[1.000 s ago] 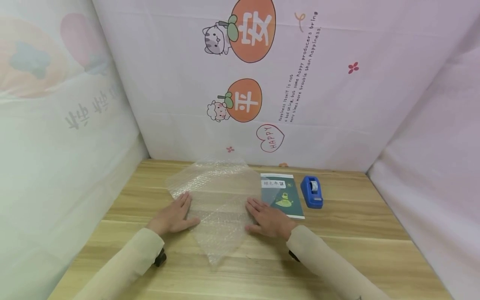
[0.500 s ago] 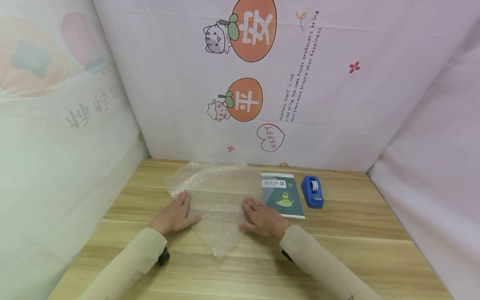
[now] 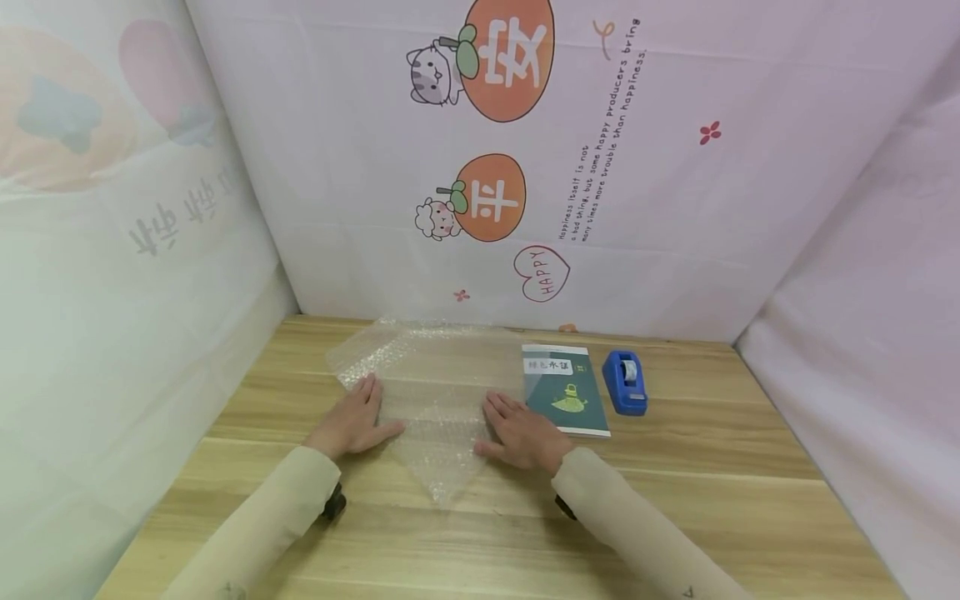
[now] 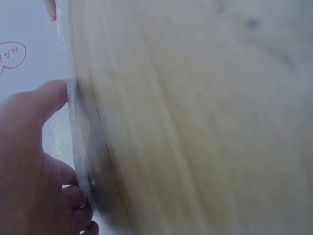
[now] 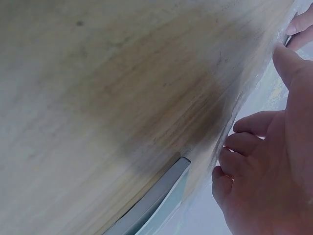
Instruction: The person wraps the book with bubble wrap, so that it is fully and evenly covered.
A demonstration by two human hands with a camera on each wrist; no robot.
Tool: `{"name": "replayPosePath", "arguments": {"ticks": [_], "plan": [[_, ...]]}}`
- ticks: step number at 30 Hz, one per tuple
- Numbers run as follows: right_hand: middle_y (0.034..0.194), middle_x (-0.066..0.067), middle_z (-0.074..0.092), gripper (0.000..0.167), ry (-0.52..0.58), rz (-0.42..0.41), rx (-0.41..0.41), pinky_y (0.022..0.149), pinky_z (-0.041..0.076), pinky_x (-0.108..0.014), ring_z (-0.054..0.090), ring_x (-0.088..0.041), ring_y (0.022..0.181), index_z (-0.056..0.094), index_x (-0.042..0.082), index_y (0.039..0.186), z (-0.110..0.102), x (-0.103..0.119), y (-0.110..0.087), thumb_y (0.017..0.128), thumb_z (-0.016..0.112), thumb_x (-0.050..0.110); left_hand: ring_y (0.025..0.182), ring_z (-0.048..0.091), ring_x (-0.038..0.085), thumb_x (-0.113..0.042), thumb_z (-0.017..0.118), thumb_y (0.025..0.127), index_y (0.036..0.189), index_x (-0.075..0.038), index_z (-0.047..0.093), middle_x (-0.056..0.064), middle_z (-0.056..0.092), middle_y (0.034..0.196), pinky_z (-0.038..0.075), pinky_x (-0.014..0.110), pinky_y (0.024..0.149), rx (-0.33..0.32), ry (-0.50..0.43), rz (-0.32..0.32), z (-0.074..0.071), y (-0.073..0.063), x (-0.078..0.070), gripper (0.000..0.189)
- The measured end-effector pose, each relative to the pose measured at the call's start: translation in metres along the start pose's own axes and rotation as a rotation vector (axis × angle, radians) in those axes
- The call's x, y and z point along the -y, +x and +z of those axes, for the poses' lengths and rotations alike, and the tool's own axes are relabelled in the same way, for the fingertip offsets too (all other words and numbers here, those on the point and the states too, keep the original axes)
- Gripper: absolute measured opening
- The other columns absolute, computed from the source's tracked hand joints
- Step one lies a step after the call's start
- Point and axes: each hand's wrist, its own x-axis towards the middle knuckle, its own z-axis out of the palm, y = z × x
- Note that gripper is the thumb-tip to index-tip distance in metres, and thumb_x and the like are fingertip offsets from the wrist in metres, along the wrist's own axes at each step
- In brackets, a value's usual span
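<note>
A clear sheet of bubble wrap (image 3: 435, 392) lies on the wooden table, one corner pointing toward the person. My left hand (image 3: 352, 421) rests flat on its left edge, fingers straight and thumb spread inward. On the right side, my right hand (image 3: 521, 433) presses the sheet in the same way, palm down. In the left wrist view the fingers (image 4: 73, 196) touch the film from above. Under the sheet's right corner sits part of a dark green book (image 3: 581, 404) with a white label; its edge also shows in the right wrist view.
A blue tape dispenser (image 3: 625, 383) stands to the right of the book. Behind the wooden table (image 3: 712, 500) hangs a white printed cloth (image 3: 637, 275), and more cloth closes in both sides.
The bubble wrap's near corner has drawn back away from the person, and its far corner no longer stands up against the cloth. Both hands have shifted slightly inward and forward.
</note>
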Motion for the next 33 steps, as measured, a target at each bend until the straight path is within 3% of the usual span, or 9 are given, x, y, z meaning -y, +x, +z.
{"name": "replayPosePath", "arguments": {"ticks": [14, 33], "plan": [[0.176, -0.015, 0.023, 0.089, -0.020, 0.033, -0.008, 0.134, 0.027, -0.047, 0.023, -0.031, 0.165, 0.027, 0.003, 0.167, 0.001, -0.004, 0.011, 0.106, 0.046, 0.065, 0.161, 0.014, 0.053, -0.055, 0.052, 0.106, 0.159, 0.019, 0.018, 0.039, 0.011, 0.170, 0.018, 0.060, 0.134, 0.000, 0.029, -0.022, 0.000, 0.012, 0.002, 0.098], [0.177, -0.016, 0.023, 0.088, -0.011, 0.042, 0.008, 0.134, 0.027, -0.047, 0.021, -0.030, 0.165, 0.028, 0.003, 0.167, -0.002, -0.004, 0.022, 0.106, 0.049, 0.063, 0.161, 0.013, 0.053, -0.057, 0.051, 0.107, 0.160, 0.019, 0.016, 0.039, 0.009, 0.170, 0.018, 0.060, 0.134, 0.028, 0.048, -0.038, -0.006, 0.014, 0.004, 0.099]]}}
